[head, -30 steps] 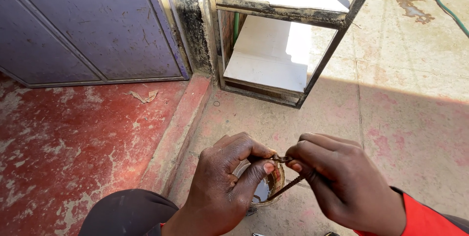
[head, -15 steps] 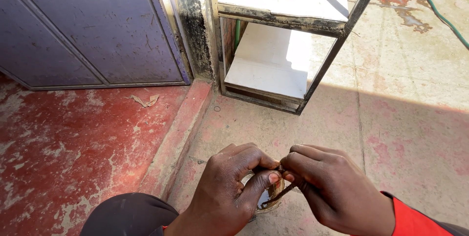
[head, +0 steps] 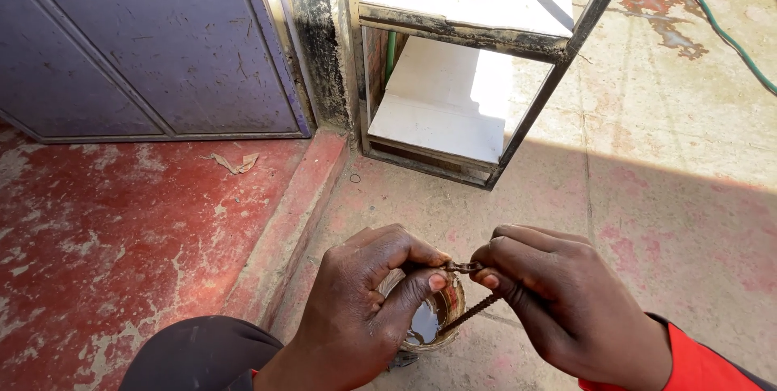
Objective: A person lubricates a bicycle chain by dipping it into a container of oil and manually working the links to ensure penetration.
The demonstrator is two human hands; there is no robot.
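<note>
Your two hands meet over one small round tin (head: 441,318), and everything here is placed relative to that tin. Your left hand (head: 364,310) is closed in a pinch, thumb and forefinger gripping one end of a short rusty chain (head: 463,266) directly above the tin's far rim. Your right hand (head: 558,302) is closed on the other end of the same chain, and its fingers also clamp one long threaded screw (head: 473,312), which slants down across the tin's right edge. Count: one chain, one screw, one tin. The tin sits on the concrete floor (head: 672,221) beneath your hands and holds dark liquid; your left palm covers its near-left half, so the full rim cannot be checked. How many links the chain has cannot be told, since your fingertips hide both ends. The screw's head is buried in your right fingers. One red sleeve (head: 696,363) shows at the right wrist, cut off by the frame edge. Near-left of the tin, one dark rounded shape, apparently your knee (head: 202,354), is cut off at the bottom. Left of the tin runs one raised red step (head: 121,229) with worn paint. Beyond the tin stands one metal frame shelf (head: 469,35) with two white boards, its top out of view. Far-left of the tin is one purple door (head: 146,43). Far-right, one green hose (head: 720,27) crosses the floor.
</note>
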